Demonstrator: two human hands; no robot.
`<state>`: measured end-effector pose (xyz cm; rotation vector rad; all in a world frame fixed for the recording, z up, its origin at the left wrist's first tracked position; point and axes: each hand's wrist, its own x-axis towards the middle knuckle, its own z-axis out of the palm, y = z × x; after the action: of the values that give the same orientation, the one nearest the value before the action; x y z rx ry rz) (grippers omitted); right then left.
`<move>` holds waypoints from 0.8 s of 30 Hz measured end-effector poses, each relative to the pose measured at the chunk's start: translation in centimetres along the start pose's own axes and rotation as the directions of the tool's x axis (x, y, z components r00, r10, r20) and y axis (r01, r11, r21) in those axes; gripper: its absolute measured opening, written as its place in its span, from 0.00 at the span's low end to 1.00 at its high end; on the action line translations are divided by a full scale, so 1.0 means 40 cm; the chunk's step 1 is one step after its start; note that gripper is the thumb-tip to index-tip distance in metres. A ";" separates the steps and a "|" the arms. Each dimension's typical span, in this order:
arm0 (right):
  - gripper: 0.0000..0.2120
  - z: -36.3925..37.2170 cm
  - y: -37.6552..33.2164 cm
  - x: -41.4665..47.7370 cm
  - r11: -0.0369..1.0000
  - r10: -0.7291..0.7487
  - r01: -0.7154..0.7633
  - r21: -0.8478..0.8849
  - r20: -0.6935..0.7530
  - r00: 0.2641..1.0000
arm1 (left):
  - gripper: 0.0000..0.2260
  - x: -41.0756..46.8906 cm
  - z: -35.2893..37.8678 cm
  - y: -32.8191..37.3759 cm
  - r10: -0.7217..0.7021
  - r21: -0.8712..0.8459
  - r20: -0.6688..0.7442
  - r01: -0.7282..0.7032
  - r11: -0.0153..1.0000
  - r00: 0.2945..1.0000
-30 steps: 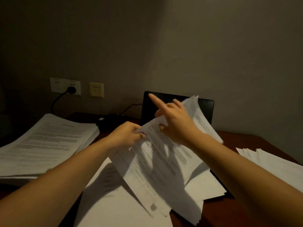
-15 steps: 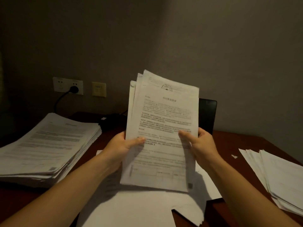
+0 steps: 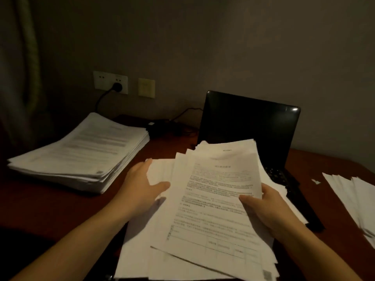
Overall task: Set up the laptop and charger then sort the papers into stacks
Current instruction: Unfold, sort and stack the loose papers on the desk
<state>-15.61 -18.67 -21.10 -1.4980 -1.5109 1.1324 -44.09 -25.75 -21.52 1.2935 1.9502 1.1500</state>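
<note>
Since my right hand [image 3: 265,205] pinches the sheaf [image 3: 215,195] over the loose pile [image 3: 138,250] by the laptop [image 3: 249,122], left hand [image 3: 142,183] spread flat on that pile, I'd square edges before stacking.

Dim home-office corner: wooden desk [image 3: 50,201] against bare wall, laptop [image 3: 249,126] at its back edge, paper stacks [image 3: 81,151], wall sockets [image 3: 110,82], curtain [image 3: 22,57] at left.

Wall socket [image 3: 102,80], curtain [image 3: 26,57], wooden desk [image 3: 50,203].
</note>
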 end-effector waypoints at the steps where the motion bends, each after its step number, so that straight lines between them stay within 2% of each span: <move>1: 0.10 0.000 0.006 -0.002 0.998 -0.029 0.027 -0.055 -0.027 0.999 | 0.38 -0.004 -0.003 0.001 -0.001 -0.021 -0.027 0.000 1.000 1.000; 5: 0.13 0.008 0.006 -0.011 0.947 -0.152 0.126 -0.295 -0.064 0.986 | 0.31 -0.030 -0.013 0.020 -0.068 -0.347 -0.096 0.030 0.937 0.993; 8: 0.14 0.009 0.002 -0.015 0.889 -0.223 0.182 -0.421 -0.050 0.973 | 0.29 -0.026 -0.017 0.024 -0.141 -0.501 -0.096 0.074 0.862 0.985; 12: 0.13 0.009 0.006 -0.016 0.870 -0.250 0.196 -0.452 -0.062 0.966 | 0.30 -0.004 -0.038 0.018 -0.261 -0.688 0.024 0.206 0.696 0.965; 13: 0.13 0.011 0.006 -0.016 0.880 -0.247 0.194 -0.433 -0.070 0.966 | 0.32 -0.001 -0.040 0.014 -0.262 -0.698 0.058 0.227 0.679 0.963; 15: 0.14 0.013 0.011 -0.013 0.899 -0.245 0.195 -0.393 -0.081 0.966 | 0.35 0.003 -0.035 0.003 -0.238 -0.667 0.071 0.224 0.710 0.969; 20: 0.13 0.021 0.023 -0.006 0.930 -0.237 0.194 -0.314 -0.107 0.966 | 0.35 -0.011 -0.005 0.009 -0.123 -0.516 -0.150 0.029 0.856 0.981; 24: 0.11 0.028 0.028 -0.005 0.936 -0.254 0.212 -0.281 -0.122 0.959 | 0.39 -0.025 0.013 -0.002 -0.021 -0.471 -0.214 -0.085 0.878 0.977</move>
<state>-16.22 -19.06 -22.54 -1.4922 -1.7282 0.6768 -43.30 -26.50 -21.86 0.9681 1.6300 1.7170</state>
